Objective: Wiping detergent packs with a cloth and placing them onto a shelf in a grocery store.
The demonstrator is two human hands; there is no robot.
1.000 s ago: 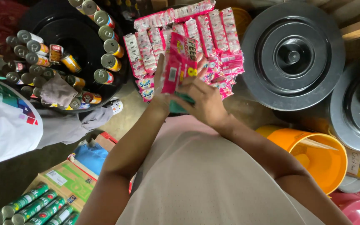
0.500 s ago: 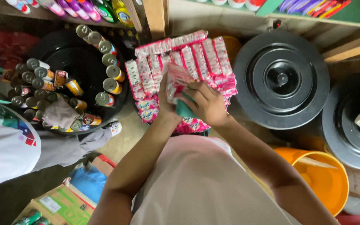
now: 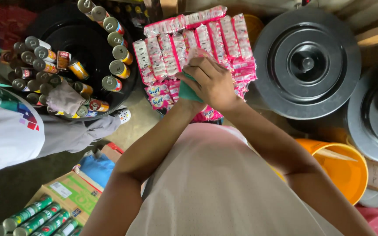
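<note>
Rows of pink sachet strips [image 3: 162,57] lie on a stack straight ahead of me. My right hand [image 3: 215,81] rests on top of the pile, its fingers curled over a pink strip [image 3: 197,54] at the middle. My left hand [image 3: 183,101] is tucked under the right one and mostly hidden. It grips a green cloth [image 3: 189,91] that sticks out between the two hands. Both of my forearms reach forward from my pale shirt.
On the left, a black round tray [image 3: 62,39] holds several tin cans [image 3: 121,52], with another person's cloth-covered hand [image 3: 64,98] and grey sleeve on it. Two black round lids [image 3: 307,63] are on the right, above an orange bucket [image 3: 346,170]. A carton of green cans [image 3: 36,216] sits at lower left.
My hands held a pink sachet strip raised above the pile. They have come down onto the stack and the strip now lies pressed against the others.
</note>
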